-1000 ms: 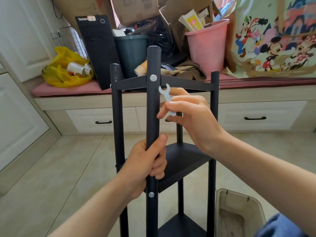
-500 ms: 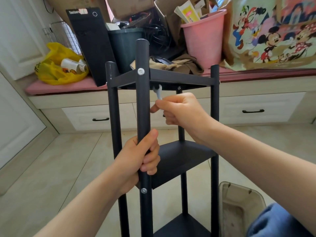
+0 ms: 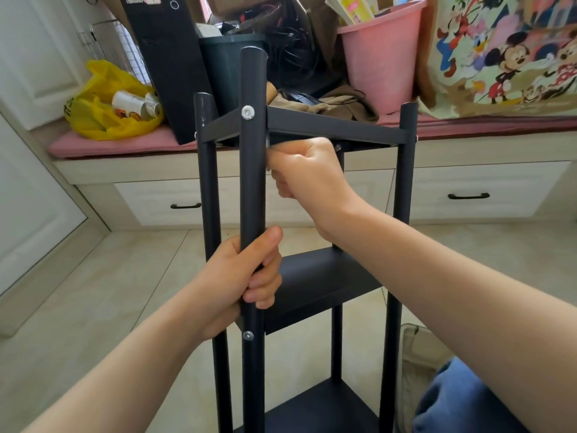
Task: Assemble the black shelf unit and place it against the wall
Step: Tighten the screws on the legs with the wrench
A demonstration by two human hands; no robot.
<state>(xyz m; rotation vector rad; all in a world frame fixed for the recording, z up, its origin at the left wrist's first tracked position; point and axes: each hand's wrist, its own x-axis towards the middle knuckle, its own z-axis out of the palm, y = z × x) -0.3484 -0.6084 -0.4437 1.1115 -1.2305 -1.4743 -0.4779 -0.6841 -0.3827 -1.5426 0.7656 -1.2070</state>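
Note:
The black shelf unit [image 3: 337,128] stands upright on the floor right in front of me, with round posts and three shelves visible. My left hand [image 3: 246,276] is wrapped around the nearest post [image 3: 252,170], between two silver bolts. My right hand [image 3: 307,170] is clenched just under the top shelf, behind that post, close to the upper bolt [image 3: 248,112]. It grips the small silver wrench, of which only a sliver [image 3: 268,142] shows at the post's edge.
A window bench with a pink cushion [image 3: 125,143] and drawers [image 3: 468,195] runs behind the shelf, piled with a yellow bag [image 3: 103,117], a black computer case [image 3: 168,64], a dark bin, a pink bucket [image 3: 384,57] and a cartoon bag. A plastic tub [image 3: 409,348] sits on the tiled floor at right.
My right hand has carried the wrench down and left from in front of the post to beneath the top shelf, hiding most of it. The left hand keeps its grip on the post.

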